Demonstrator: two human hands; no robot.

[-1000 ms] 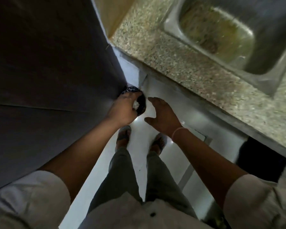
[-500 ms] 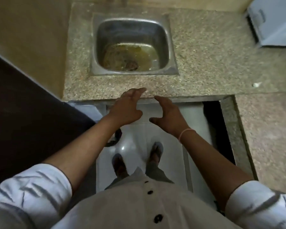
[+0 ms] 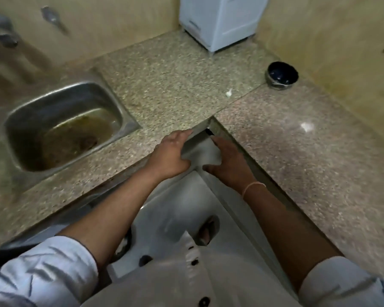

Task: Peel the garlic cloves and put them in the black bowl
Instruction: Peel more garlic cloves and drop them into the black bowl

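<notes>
Task thing: one black bowl point(image 3: 282, 74) on counter point(image 3: 169, 85), far right near wall, well apart from both hands. My left hand point(image 3: 171, 156) loose, fingers straight, empty, tips over counter edge. My right hand point(image 3: 228, 162) spread, empty, just beside it at inner corner. One small white scrap point(image 3: 228, 93) lies between hands and bowl; clove or peel, cannot tell. One sink point(image 3: 60, 94) at left. Bowl contents too blurred to read. White box point(image 3: 220, 21) cut off at top.
</notes>
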